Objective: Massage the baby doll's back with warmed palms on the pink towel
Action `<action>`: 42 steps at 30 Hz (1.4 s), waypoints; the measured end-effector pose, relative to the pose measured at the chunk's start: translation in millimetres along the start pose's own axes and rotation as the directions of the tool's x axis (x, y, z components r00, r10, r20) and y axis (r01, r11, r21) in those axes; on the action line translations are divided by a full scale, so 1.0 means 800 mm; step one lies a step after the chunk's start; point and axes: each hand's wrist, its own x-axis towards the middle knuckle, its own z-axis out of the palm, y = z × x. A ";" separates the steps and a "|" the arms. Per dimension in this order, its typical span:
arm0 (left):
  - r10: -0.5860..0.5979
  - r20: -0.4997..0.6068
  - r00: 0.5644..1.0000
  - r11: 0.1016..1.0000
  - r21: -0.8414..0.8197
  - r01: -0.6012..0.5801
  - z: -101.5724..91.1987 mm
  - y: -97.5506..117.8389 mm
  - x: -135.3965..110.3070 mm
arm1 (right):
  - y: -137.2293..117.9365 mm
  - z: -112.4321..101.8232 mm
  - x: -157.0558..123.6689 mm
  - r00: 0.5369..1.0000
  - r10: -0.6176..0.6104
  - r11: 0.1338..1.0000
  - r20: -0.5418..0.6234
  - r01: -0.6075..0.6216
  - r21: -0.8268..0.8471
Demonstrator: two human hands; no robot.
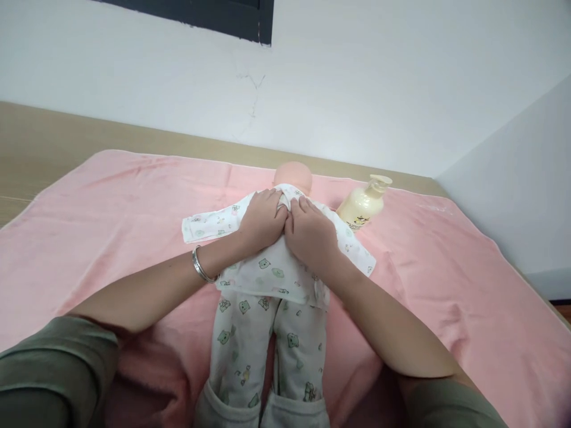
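From my remote station I'm viewing a white wall [357,77] rising behind a wooden surface [57,131], where a pink blanket [116,226] is spreading beneath a bald doll [292,172] that is lying near its middle, head toward the wall, wearing a printed pajama top [263,270] and matching trousers [243,339]. A cream pump bottle [363,205] is sitting just beside the sleeve at picture right, while my left hand [264,219] and right hand [312,232] are curling their fingers close together below the collar, though I cannot tell whether they're pinching cloth; a silver bangle [197,261] is circling the left wrist.
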 end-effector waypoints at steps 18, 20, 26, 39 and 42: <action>-0.071 -0.074 0.995 0.994 -0.093 0.064 0.014 -0.009 -0.001 | 0.010 0.009 0.007 0.996 0.079 0.989 0.048 -0.084 0.118; -0.089 -0.091 0.992 0.989 -0.123 0.077 0.017 -0.009 -0.004 | 0.020 0.014 0.018 0.988 0.141 0.978 0.064 -0.149 0.147; -0.102 -0.046 0.994 0.987 -0.127 0.096 0.013 -0.008 -0.004 | 0.020 0.021 0.018 0.990 0.137 0.974 0.031 -0.140 0.176; -0.050 0.082 0.995 0.999 -0.016 0.051 -0.009 0.011 -0.004 | 0.005 -0.004 0.008 0.998 -0.018 0.995 0.056 0.024 -0.099; -0.110 0.166 0.980 0.994 0.018 0.108 -0.017 0.008 0.006 | -0.011 -0.014 -0.007 0.995 -0.081 0.976 0.065 0.092 -0.198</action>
